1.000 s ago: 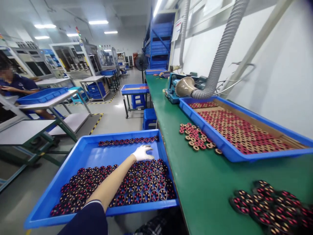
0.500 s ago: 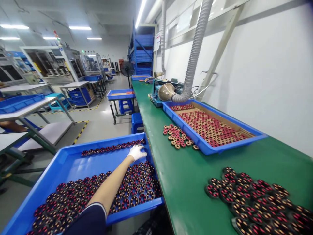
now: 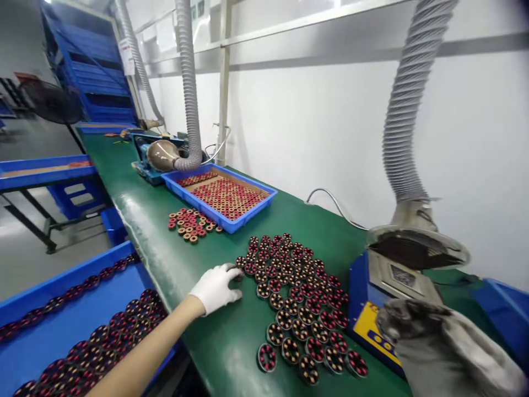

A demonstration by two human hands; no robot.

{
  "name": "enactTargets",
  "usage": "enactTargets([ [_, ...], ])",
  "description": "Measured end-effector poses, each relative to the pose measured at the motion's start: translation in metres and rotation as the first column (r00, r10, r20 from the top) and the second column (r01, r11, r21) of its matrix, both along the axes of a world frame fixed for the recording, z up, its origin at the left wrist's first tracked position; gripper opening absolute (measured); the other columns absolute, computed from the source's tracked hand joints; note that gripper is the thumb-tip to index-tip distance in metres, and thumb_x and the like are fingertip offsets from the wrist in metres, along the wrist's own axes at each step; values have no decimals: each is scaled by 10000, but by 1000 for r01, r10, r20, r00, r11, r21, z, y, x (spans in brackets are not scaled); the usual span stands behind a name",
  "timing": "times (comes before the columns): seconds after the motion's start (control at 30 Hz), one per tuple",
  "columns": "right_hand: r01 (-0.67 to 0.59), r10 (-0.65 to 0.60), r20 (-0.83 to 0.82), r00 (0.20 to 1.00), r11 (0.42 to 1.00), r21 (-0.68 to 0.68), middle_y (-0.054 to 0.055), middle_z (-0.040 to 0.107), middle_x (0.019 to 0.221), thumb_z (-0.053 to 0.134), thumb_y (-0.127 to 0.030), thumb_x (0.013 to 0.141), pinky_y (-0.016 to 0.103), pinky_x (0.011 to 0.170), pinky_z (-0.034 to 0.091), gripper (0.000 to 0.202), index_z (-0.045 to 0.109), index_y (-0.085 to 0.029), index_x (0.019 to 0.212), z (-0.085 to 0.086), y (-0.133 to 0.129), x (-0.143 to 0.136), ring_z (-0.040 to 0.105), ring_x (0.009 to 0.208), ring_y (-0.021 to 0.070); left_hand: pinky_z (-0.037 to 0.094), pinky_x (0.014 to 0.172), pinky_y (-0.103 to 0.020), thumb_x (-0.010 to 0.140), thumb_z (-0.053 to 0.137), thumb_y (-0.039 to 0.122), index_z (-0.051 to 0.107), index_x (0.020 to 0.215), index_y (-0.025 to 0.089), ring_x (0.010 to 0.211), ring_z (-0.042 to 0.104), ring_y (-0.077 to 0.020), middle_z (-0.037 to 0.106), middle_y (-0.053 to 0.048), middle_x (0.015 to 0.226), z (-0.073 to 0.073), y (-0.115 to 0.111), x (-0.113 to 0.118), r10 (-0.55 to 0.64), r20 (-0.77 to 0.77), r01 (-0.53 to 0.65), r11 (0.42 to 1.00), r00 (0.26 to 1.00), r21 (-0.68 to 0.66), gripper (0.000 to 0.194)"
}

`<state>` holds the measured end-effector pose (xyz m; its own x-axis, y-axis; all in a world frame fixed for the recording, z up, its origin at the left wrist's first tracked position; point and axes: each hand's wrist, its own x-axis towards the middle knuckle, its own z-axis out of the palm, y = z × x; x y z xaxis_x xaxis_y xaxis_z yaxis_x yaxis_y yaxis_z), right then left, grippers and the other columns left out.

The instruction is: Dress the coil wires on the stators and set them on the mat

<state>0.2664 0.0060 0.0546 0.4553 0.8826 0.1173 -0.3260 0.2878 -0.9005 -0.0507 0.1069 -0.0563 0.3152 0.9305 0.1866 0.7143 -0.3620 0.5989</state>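
My left hand, in a white glove, is over the green bench with its fingertips closed around a dark ring part at the left edge of a spread of similar parts. These black rings with red and tan cores lie loosely across the bench. At the lower right is my right hand, in a dirty grey-white glove and smeared by motion, in front of a blue and yellow machine; its finger pose and any held item are unclear.
A blue tray of red and tan cores stands beyond the rings, beside loose cores. Another blue tray holds ring parts at lower left. A grey hose ends in a hood above the machine.
The view has swung right. My left hand has moved from the lower-left tray to the rings on the bench. My right hand and the machine have come into view.
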Motion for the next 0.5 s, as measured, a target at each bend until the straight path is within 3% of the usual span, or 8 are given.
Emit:
enactTargets([
  [0.1,60,-59,-30,998,998,37,-1,728,640,842,-317,455,217,559,578,305,703,-229,713,13,-5,-3,675,548,164,420,838,-527,682,598,92,624,949,158,1008,509,-360,560,-138,1133,-4,0,16,34,-152,-21,996,988,84,276],
  [0.17,-4,2,49,999,999,36,18,726,649,809,-364,522,232,530,565,249,710,-231,708,19,-6,-6,667,543,172,417,823,-529,692,530,17,613,844,130,1021,494,-361,576,-155,1082,3,-7,25,12,-200,17,990,980,143,207],
  [0.3,-65,71,280,957,997,-30,64,723,856,721,-365,682,278,713,525,231,709,-197,841,20,3,-16,659,773,199,370,926,-465,741,545,46,556,897,187,1172,382,-291,523,-80,1186,45,-30,68,-139,-181,191,932,973,309,211],
  [0.33,-87,101,338,936,995,-57,59,715,898,703,-360,707,283,774,500,238,699,-197,879,18,8,-20,643,834,196,351,943,-464,768,524,65,538,925,206,1212,334,-281,480,-61,1239,59,-36,84,-180,-153,227,892,972,391,212],
  [0.4,-190,198,338,920,980,-59,40,700,938,662,-371,750,296,839,463,239,677,-209,924,17,15,-26,619,894,188,352,921,-483,780,454,50,517,936,212,1222,315,-294,448,-61,1258,88,-46,115,-270,-69,253,738,960,626,234],
  [0.47,-293,284,178,942,956,28,13,697,925,651,-389,756,295,831,465,212,669,-235,900,16,19,-30,616,882,174,366,895,-484,780,393,15,503,951,201,1203,342,-297,458,-75,1239,111,-52,142,-321,-21,224,612,947,758,276],
  [0.5,-309,304,69,950,947,92,1,697,921,662,-387,747,287,821,470,199,667,-246,888,17,19,-30,617,872,165,370,896,-480,787,384,13,499,965,201,1194,357,-290,460,-77,1234,119,-54,154,-342,0,214,588,940,780,283],
])
